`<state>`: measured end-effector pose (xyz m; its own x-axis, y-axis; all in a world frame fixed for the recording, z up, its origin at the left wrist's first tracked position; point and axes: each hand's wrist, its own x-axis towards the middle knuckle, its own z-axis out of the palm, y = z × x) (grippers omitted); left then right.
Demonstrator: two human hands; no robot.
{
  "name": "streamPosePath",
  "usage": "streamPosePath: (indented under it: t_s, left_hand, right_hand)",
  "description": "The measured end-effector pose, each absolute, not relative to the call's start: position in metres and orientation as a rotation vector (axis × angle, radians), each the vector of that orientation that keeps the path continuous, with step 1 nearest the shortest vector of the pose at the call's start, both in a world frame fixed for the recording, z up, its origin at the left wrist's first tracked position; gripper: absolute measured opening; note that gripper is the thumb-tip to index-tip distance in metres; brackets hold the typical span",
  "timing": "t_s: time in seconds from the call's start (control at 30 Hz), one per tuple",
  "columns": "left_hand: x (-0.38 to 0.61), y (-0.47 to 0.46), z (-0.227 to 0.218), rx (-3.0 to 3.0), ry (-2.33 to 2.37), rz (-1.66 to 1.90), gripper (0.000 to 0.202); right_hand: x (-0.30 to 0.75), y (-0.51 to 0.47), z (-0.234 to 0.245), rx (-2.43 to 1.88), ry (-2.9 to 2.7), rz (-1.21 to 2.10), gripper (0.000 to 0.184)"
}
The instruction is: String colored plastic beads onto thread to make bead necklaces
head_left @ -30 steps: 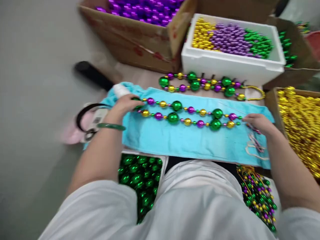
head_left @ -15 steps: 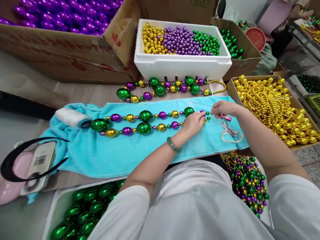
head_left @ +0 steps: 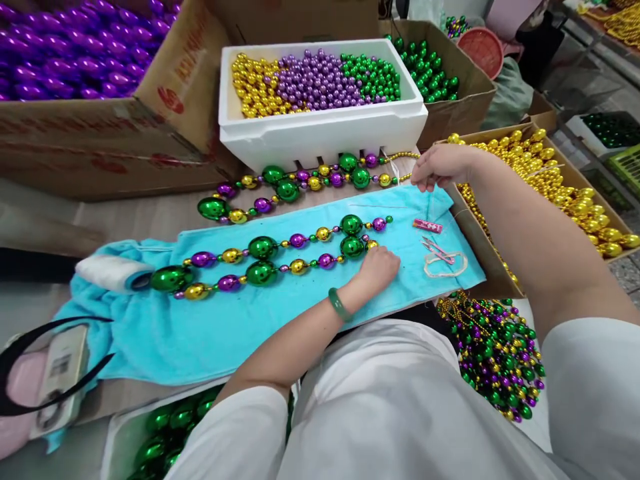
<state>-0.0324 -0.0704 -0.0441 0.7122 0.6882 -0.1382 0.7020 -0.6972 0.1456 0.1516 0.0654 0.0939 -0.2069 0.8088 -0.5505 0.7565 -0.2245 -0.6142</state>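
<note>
A bead strand point(head_left: 263, 248) of large green, purple and gold balls lies doubled on a turquoise towel point(head_left: 250, 333). My left hand point(head_left: 377, 270) is curled closed at the end of its lower row, hiding the last beads. The upper row's end lies loose above it. Farther right, my right hand point(head_left: 440, 167) is raised with fingertips pinched, over the small gold beads of a second necklace point(head_left: 287, 190); what it grips is hidden. Right of my left hand lie a small red packet point(head_left: 427, 226), pink-handled snippers point(head_left: 437, 250) and a pale cord loop point(head_left: 427, 272).
Behind the necklace stands a white foam box point(head_left: 320, 130) of small beads. Cardboard boxes hold purple beads point(head_left: 75, 60), green beads point(head_left: 425, 70) and gold strands point(head_left: 560, 193). A thread spool point(head_left: 107, 274) and black headband point(head_left: 7, 373) lie left. Finished-looking strands point(head_left: 500, 360) hang below right.
My right hand has moved up and away from the strand's end to the second necklace's gold loop. My left hand has slid down to the lower row, uncovering the upper row's end. The view has shifted.
</note>
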Motion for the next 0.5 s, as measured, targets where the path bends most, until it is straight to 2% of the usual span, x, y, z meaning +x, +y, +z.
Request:
streamPosePath:
  t_s: [0.13,0.27,0.37,0.5]
  left_hand:
    - [-0.054,-0.085,-0.050,2.899,1.122,-0.146,0.015]
    - [-0.085,-0.088,-0.060,3.050,1.042,-0.144,0.025]
    - [-0.110,-0.088,-0.066,3.193,0.817,-0.094,0.032]
    - [-0.141,-0.084,-0.066,3.320,0.445,0.092,0.027]
  right_hand:
    - [0.152,0.084,0.112,-1.849,-1.755,1.376,0.015]
    - [0.149,0.100,0.113,-1.759,-1.535,1.370,0.014]
    - [0.151,0.111,0.105,-1.732,-1.451,1.360,0.016]
    - [0.161,0.120,0.098,-1.673,-1.374,1.413,0.017]
